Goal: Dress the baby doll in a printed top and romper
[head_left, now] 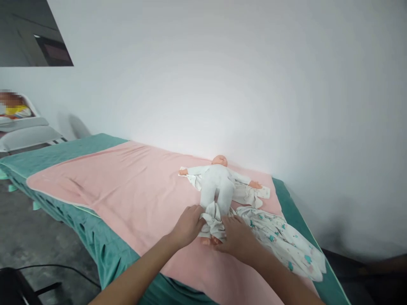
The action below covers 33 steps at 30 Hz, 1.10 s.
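Note:
A baby doll (216,180) in a white suit lies on its back on a pink sheet (127,182), arms spread, head toward the wall. My left hand (187,224) and my right hand (237,237) both grip bunched white cloth (212,220) at the doll's lower legs; its bare feet poke out below the cloth. Under the doll's body lies another white garment (251,195).
A white cloth with teal prints (282,243) lies to the right of my right hand. The table has a teal cover (95,250) and stands against a white wall. A white baby seat (22,127) is at far left. A dark cable lies on the floor.

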{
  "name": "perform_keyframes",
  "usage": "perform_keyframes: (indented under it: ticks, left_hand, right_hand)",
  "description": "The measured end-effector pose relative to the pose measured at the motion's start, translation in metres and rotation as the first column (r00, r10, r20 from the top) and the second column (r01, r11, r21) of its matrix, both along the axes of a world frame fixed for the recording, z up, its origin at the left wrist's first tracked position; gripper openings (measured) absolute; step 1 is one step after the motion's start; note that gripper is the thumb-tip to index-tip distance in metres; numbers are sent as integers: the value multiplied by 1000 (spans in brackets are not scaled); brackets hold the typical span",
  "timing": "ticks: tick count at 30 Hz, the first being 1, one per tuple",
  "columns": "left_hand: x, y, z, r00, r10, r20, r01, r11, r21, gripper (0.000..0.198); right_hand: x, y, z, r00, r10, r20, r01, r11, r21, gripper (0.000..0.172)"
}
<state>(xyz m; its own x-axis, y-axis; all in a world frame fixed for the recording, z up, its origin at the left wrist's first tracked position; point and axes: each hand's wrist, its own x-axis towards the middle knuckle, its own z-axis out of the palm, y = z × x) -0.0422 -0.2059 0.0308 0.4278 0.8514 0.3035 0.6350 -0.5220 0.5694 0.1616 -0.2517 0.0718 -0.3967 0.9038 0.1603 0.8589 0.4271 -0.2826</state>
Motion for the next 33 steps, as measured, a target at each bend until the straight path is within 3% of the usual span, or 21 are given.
perform_keyframes:
  ticks: [4,8,13,16,20,23,26,30,33]
  left_hand:
    - [-14,-13,31,996,-83,-26,75,971,-229,12]
    - [-29,-22,66,949,-298,-102,225,869,-442,22]
    - [-37,-31,108,842,-516,-159,355,750,-558,27]
    - [-38,-36,141,792,-562,-239,335,727,-600,28]
    - [-38,-43,192,698,-656,-288,356,666,-656,34]
    - [-37,-51,230,638,-639,-431,346,737,-581,37]
    - [-35,-61,266,595,-504,-626,254,857,-448,37]
    - [-34,-74,308,580,-264,-770,186,964,-191,25]
    - [-35,-81,330,678,-68,-732,177,981,73,24]
  right_hand:
    - [-5,-12,8,998,-22,-65,17,997,-78,25]
    - [-6,-24,32,995,-17,-100,-9,968,-250,19]
    - [-9,-36,80,985,71,-155,-134,885,-446,12]
    - [-12,-41,115,986,132,-102,-166,831,-531,20]
    - [-15,-46,165,956,290,37,-191,716,-672,37]
    - [-17,-49,200,936,352,28,-231,669,-706,39]
    - [-20,-47,231,933,361,1,-251,649,-719,38]
    - [-25,-41,267,962,270,42,-170,712,-681,40]
    - [-32,-37,287,982,189,5,-145,766,-626,35]
